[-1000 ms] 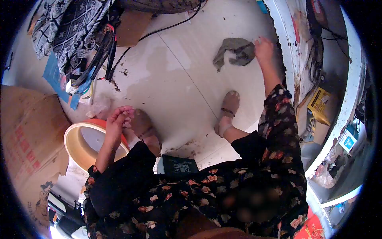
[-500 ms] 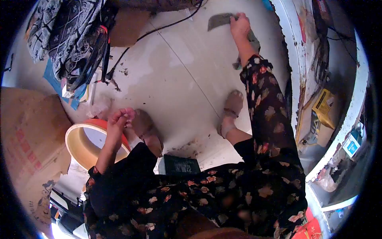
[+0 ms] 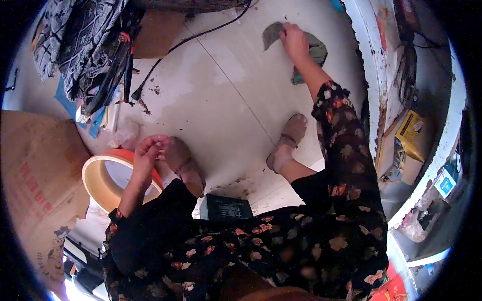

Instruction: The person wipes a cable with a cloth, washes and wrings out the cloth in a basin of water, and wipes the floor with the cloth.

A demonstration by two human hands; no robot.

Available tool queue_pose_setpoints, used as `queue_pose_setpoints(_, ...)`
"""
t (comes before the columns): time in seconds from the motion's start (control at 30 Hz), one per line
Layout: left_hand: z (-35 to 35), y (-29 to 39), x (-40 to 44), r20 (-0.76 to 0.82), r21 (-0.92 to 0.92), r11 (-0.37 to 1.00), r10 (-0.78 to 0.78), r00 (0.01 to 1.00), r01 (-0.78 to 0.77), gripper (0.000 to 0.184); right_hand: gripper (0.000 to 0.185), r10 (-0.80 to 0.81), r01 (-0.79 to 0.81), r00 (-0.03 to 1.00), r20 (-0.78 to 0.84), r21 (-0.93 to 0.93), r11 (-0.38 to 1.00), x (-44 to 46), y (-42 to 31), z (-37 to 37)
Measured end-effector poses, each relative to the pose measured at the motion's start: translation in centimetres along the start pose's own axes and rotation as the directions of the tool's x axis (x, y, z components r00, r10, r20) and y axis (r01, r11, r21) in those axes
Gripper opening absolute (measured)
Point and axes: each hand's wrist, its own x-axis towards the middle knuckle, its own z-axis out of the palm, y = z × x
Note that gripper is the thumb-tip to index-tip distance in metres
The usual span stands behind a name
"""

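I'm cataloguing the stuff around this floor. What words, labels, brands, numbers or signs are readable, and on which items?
"力…王", probably: large pale characters on the dark green box; the middle one and the line below are too blurred.
Cardboard box: red characters, too blurred to read.
Yellow package: dark print, too small.
Blue-and-white label: too small.
No number is legible.

Soft, dim light leaves a pale sheen on the floor (image 3: pixel 216 125), with fisheye distortion and blackened corners
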Motion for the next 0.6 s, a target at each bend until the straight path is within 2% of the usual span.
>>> queue_pose_setpoints(0.03,0.0,0.2,-0.1,-0.007,0.018,1.000,0.006,1.000,-0.006,0.022,0.017,-0.003,0.003,0.999,-0.050,-0.003,1.000,1.1,0.7,1.0)
queue_pose_setpoints(0.23,0.9,1.6,-0.4,-0.042,0.081,0.997,0.017,0.999,-0.013,0.022,0.019,0.111,-0.121,0.989,-0.099,-0.101,0.988,8.7,3.7,3.0)
queue_pose_setpoints(0.33,0.9,1.7,-0.6,-0.036,0.109,0.994,0.007,0.999,-0.004,0.023,0.017,0.201,-0.191,0.977,0.073,-0.131,0.973,7.3,2.7,1.6)
queue_pose_setpoints(0.43,0.4,0.7,-0.7,-0.037,0.089,0.996,-0.015,0.999,0.018,0.023,0.018,0.004,0.022,0.973,0.233,-0.108,0.994,2.8,1.5,0.4)
queue_pose_setpoints(0.53,0.0,0.0,-0.2,-0.029,0.057,0.998,-0.028,0.999,0.029,0.023,0.019,0.043,-0.010,0.971,0.234,-0.142,0.990,2.5,0.7,-0.3)
queue_pose_setpoints(0.6,-0.5,0.0,-0.6,-0.005,0.077,0.997,-0.018,1.000,0.018,0.023,0.019,0.067,-0.042,0.986,0.154,-0.164,0.986,5.5,3.2,0.7)
